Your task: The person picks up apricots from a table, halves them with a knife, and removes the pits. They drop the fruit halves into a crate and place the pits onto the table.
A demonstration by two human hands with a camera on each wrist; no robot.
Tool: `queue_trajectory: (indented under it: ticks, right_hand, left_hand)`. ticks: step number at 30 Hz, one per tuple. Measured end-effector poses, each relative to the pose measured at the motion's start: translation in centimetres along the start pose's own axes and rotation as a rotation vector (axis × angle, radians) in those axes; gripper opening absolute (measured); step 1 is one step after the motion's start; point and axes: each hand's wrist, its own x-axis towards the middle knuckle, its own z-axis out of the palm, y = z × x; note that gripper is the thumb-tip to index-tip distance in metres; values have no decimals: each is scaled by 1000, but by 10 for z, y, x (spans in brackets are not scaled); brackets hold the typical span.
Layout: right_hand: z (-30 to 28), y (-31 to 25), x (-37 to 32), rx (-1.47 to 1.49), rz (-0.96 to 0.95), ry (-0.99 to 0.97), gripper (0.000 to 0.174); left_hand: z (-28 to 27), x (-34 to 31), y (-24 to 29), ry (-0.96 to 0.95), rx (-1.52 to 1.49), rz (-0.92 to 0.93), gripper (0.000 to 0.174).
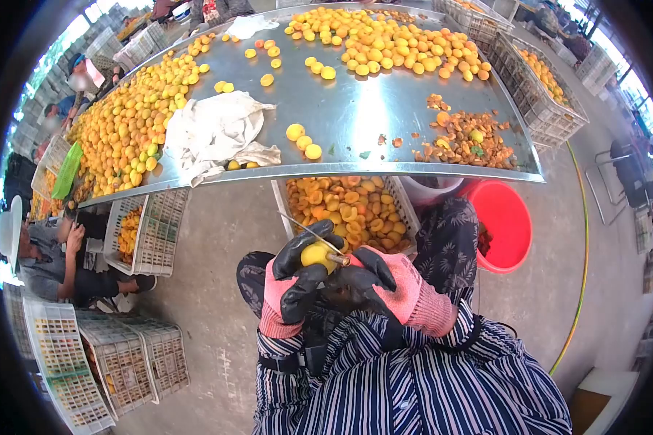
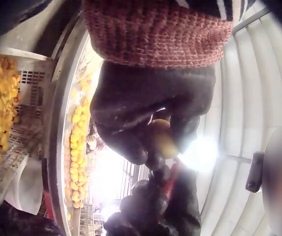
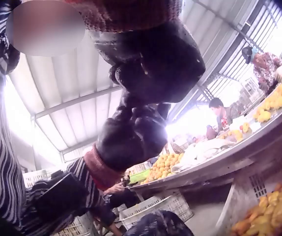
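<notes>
In the head view my left hand (image 1: 292,284), in a pink glove with black coating, holds a whole yellow apricot (image 1: 317,257) in its fingers. My right hand (image 1: 395,283), gloved alike, grips a knife (image 1: 308,232) whose thin blade lies across the apricot and points up and left. The red knife handle (image 2: 170,181) shows between the dark fingers in the left wrist view. Both hands are close together above the lap, just in front of a crate (image 1: 283,206) of halved apricots (image 1: 352,210). In the right wrist view the fingers hide the apricot and the knife.
A metal table (image 1: 319,109) ahead bears apricot piles (image 1: 134,116), a white cloth (image 1: 214,134) and a heap of brown scraps (image 1: 468,141). A red bucket (image 1: 511,225) stands at the right. Plastic crates (image 1: 127,355) and a seated person (image 1: 47,254) are at the left.
</notes>
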Motion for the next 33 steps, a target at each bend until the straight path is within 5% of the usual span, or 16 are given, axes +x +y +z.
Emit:
queue_trajectory:
  ticks: [5, 8, 11, 13, 15, 17, 19, 21, 23, 24, 25, 27, 33]
  right_hand:
    - [3, -3, -2, -4, 94, -99, 22]
    - [9, 7, 3, 61, -58, 26, 19]
    - [4, 15, 8, -53, 23, -17, 23]
    - [-3, 24, 14, -346, 52, -81, 33]
    - [-8, 26, 19, -835, 105, -6, 36]
    - [-35, 60, 32, -859, 156, 350, 33]
    - [-58, 54, 32, -641, 246, 496, 30]
    - [-58, 77, 22, -241, 154, 399, 40]
    - [-47, 20, 4, -241, -192, 289, 44]
    - [-38, 19, 5, 34, -39, 113, 41]
    - [-34, 6, -2, -20, -138, 109, 36]
    - [-29, -1, -1, -5, 21, -90, 27]
    - [-24, -1, -5, -71, -43, -59, 21]
  left_hand:
    - [0, -5, 4, -26, 66, -67, 63]
    - [5, 1, -4, 112, 140, 55, 62]
    - [9, 5, -2, 153, 203, -3, 59]
    - [11, 9, -2, 177, 267, -113, 40]
    - [13, 10, -6, 247, 169, -187, 42]
    - [13, 13, -3, 317, 77, -249, 43]
    - [12, 12, 0, 255, 8, -20, 48]
    - [15, 14, -5, 225, -151, -20, 54]
    - [22, 21, -6, 154, -218, 92, 57]
    - [23, 22, -4, 135, -191, 85, 59]
    - [23, 22, -3, 137, -190, 85, 59]
    - [25, 23, -1, 62, -181, 76, 62]
    - [28, 17, 4, 37, -93, 70, 66]
